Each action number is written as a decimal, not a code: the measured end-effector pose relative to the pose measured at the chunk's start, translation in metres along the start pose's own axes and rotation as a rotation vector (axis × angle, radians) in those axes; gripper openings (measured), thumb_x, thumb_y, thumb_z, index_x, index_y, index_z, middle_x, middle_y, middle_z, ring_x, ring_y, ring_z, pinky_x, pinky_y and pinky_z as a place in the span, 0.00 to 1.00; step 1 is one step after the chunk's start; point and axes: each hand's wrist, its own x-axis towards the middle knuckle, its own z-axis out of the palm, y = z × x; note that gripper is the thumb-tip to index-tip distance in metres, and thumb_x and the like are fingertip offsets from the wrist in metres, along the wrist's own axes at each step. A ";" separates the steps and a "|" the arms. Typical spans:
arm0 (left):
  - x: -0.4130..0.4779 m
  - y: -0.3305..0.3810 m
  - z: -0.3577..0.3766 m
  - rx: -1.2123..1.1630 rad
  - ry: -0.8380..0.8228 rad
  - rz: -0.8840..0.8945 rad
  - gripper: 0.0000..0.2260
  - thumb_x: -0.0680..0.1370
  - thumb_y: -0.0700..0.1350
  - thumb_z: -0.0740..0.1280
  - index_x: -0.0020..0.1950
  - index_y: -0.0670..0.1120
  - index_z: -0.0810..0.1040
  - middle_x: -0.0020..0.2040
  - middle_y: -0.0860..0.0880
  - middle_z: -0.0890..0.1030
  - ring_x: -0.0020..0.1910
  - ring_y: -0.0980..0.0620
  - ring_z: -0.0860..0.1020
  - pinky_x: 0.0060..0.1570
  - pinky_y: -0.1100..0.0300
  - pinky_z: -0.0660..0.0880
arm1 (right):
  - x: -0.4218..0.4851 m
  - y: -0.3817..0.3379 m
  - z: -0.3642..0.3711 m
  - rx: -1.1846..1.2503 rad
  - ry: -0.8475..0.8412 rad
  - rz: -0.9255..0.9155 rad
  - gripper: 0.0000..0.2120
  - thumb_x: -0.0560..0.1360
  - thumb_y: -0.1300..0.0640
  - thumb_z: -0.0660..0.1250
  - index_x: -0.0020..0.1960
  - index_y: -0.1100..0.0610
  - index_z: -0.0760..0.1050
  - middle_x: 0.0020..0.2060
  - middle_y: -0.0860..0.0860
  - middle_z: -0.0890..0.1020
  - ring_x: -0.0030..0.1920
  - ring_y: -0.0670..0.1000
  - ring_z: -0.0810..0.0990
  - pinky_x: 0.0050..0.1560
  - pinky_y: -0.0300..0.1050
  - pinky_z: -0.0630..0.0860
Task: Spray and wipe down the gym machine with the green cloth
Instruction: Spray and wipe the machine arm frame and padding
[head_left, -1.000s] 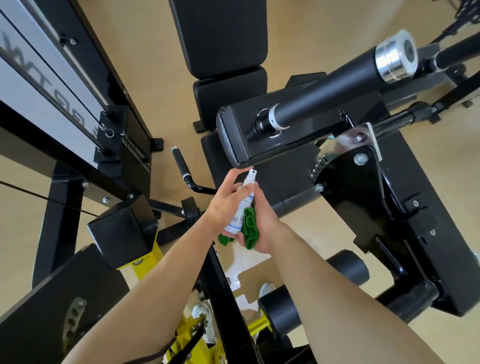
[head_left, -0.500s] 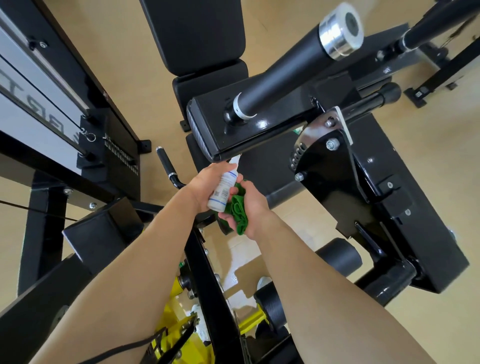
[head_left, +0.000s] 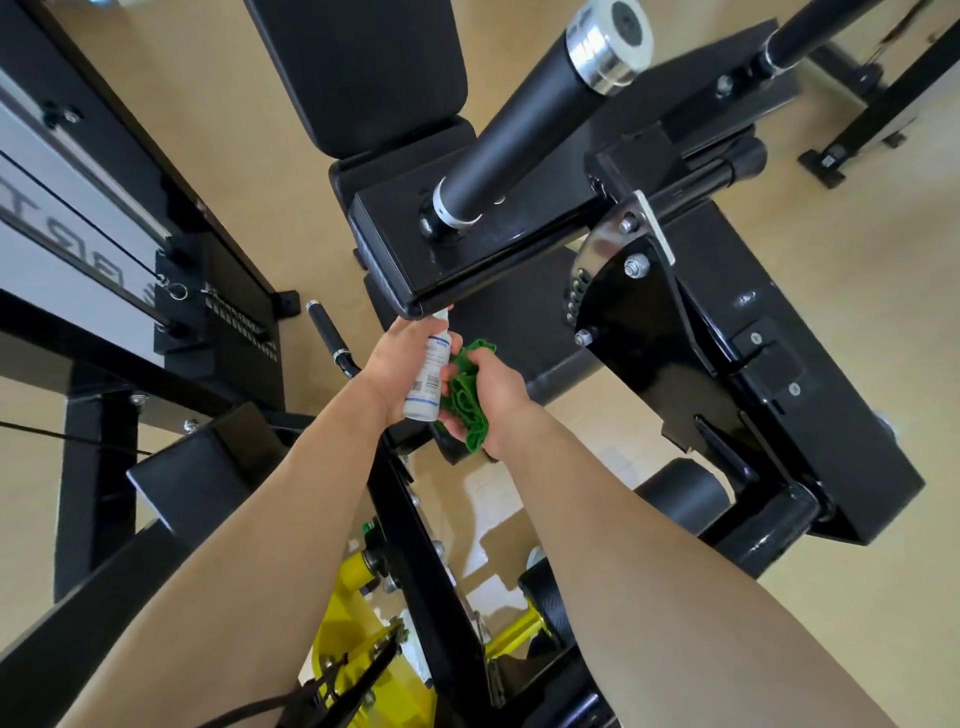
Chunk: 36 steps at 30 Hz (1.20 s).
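Beam (head_left: 498, 249) hides spray bottle (head_left: 427, 382) tip — green cloth (head_left: 466, 404) bunched in right hand (head_left: 501, 392)

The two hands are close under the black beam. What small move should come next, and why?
Probably press the nozzle to spray the beam's near edge. The left hand grips the spray bottle with its tip at the lower edge of the black beam, and the right hand holds the green cloth bunched beside the bottle, ready to wipe.

Smooth tan floor (head_left: 218, 171) is running under everything, light is throwing bright patches (head_left: 491, 488) across it, and another black frame (head_left: 893, 98) is sitting off in the far right corner.
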 end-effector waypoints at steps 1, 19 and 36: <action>0.000 -0.001 0.000 -0.009 0.003 0.005 0.08 0.85 0.44 0.62 0.62 0.43 0.68 0.38 0.44 0.78 0.24 0.48 0.71 0.25 0.60 0.72 | -0.001 -0.001 0.000 0.020 -0.001 0.000 0.13 0.82 0.48 0.60 0.51 0.55 0.78 0.36 0.52 0.82 0.35 0.54 0.81 0.28 0.41 0.77; 0.013 0.007 0.082 0.147 -0.046 0.118 0.08 0.84 0.41 0.61 0.58 0.51 0.76 0.34 0.44 0.75 0.25 0.48 0.68 0.28 0.61 0.70 | 0.005 -0.005 -0.022 0.364 0.100 0.009 0.14 0.78 0.49 0.58 0.51 0.54 0.80 0.34 0.54 0.84 0.31 0.55 0.81 0.35 0.43 0.80; -0.028 -0.010 0.024 0.146 0.254 0.199 0.07 0.83 0.41 0.62 0.61 0.48 0.70 0.38 0.45 0.78 0.24 0.48 0.71 0.26 0.58 0.72 | -0.007 -0.001 -0.001 0.253 0.118 -0.032 0.22 0.80 0.40 0.59 0.62 0.56 0.77 0.52 0.56 0.84 0.48 0.59 0.83 0.53 0.58 0.81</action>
